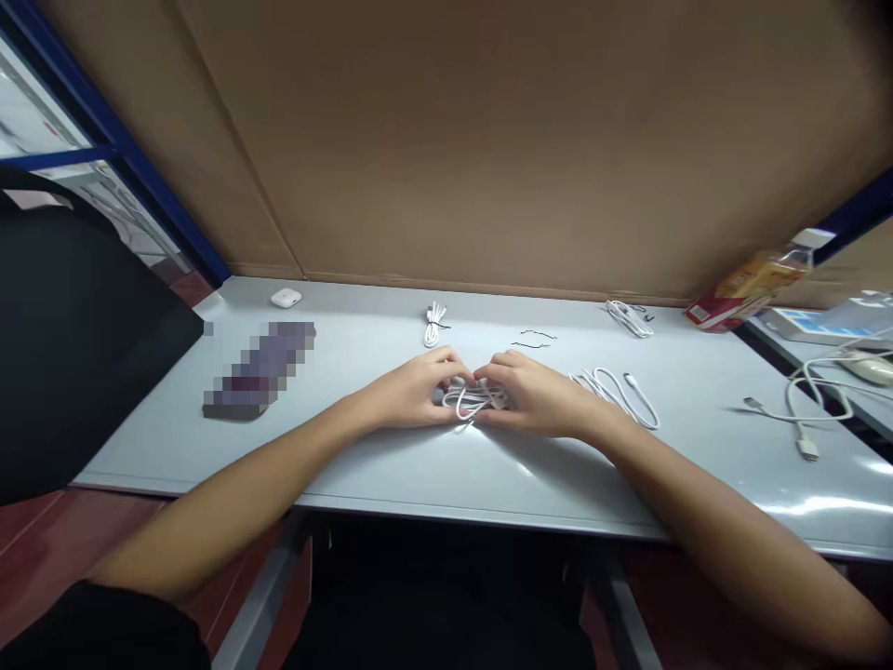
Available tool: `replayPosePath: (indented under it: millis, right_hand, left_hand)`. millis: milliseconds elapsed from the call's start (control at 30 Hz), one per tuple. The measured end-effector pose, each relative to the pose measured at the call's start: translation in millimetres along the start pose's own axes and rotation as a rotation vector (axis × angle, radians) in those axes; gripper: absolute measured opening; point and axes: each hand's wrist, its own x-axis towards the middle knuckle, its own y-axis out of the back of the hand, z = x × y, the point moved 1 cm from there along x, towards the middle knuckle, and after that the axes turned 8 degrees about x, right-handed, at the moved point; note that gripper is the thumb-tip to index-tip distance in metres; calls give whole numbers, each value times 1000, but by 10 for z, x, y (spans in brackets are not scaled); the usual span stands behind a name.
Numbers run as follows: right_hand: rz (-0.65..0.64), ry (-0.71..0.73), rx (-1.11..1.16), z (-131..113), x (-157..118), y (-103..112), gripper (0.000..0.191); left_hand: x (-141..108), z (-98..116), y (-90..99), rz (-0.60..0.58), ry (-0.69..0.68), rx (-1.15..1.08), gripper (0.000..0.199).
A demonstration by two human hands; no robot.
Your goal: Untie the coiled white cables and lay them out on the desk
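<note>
Between my two hands, low over the table (419, 475), is a white cable (474, 398) gathered into loops. My left hand (422, 386) grips its left end with bent fingers and thumb. On the other side my right hand (526, 391) pinches the right end of the loops, its fingertips close to those of the left. Behind them lies a coiled white cable (433, 326) with a dark tie round its middle. Two thin black twist ties (534, 340) lie just beyond my right hand. A loosely looped white cable (618, 391) rests beside my right forearm.
A white earbud case (286, 298) and a blurred-out dark object (261, 372) are on the left. At the back right are another coiled cable (629, 318) and a leaning drink bottle (757, 284). More white cable (795, 409) hangs over the right side. A brown panel (488, 149) stands behind.
</note>
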Motion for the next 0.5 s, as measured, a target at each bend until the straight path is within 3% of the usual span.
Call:
replayPosePath:
  millis: [200, 400, 500]
  right_hand:
    - [-5, -82, 38, 38, -3, 74, 42]
    - [-181, -42, 198, 166, -91, 229, 75]
    - [-154, -73, 159, 211, -108, 260, 61]
  left_hand:
    - [4, 58, 21, -20, -39, 18, 51]
    - [37, -8, -4, -28, -11, -19, 39]
    - [35, -44, -5, -11, 25, -60, 41]
